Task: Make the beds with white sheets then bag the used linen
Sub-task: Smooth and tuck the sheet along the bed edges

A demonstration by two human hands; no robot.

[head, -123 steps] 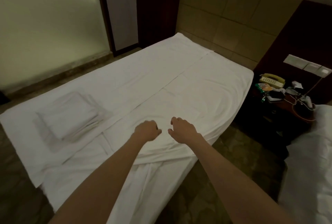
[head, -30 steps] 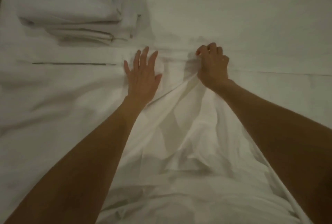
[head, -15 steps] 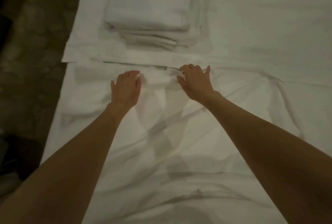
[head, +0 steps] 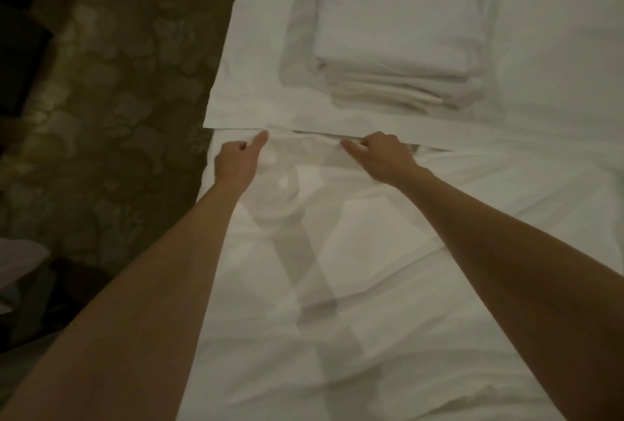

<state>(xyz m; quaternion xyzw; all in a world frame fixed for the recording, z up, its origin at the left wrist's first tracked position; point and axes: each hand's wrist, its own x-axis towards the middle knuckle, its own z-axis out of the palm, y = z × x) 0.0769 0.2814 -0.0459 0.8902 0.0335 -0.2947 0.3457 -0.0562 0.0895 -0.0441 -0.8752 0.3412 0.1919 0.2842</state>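
1. The left hand (head: 236, 164) pinches the far hem of the rumpled white sheet (head: 337, 268) near the bed's left edge, fingers curled, forefinger pointing along the hem.
2. The right hand (head: 383, 157) grips the same hem further right, fingers clenched on the cloth.
3. Just beyond the hem lies a flat sheet (head: 263, 49), carrying a stack of folded linen (head: 398, 32).
4. Patterned floor (head: 118, 83) borders the bed's left edge.
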